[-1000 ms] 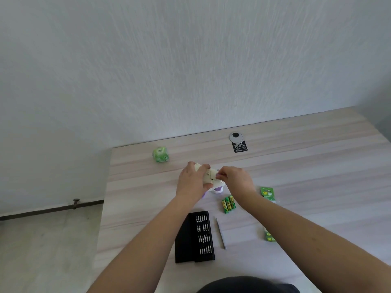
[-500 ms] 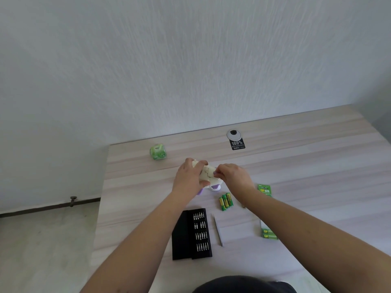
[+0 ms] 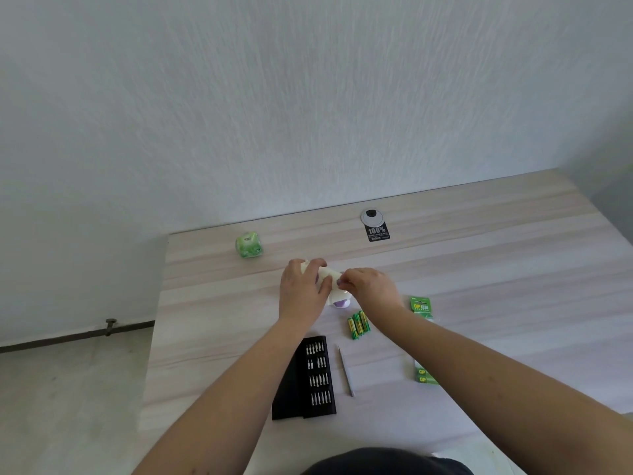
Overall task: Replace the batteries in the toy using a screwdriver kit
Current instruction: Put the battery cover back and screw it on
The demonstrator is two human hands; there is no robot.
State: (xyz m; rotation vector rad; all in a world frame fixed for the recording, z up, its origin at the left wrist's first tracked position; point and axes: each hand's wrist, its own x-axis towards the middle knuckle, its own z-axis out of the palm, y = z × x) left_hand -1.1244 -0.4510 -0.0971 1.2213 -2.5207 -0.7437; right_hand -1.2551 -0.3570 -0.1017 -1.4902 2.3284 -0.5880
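While the left hand [image 3: 301, 291] grips the toy [image 3: 330, 286], the right hand [image 3: 371, 289] pinches at its top edge, both hands outstretched.

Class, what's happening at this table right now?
A person holds a cream toy over the table: the left hand grips it and the right hand pinches at its end. Loose batteries, an open bit case, a slim tool and battery packs lie nearby.

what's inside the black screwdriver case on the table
The open black case holds four rows of small silver bits. Its left half shows only plain black; nothing underneath is visible.
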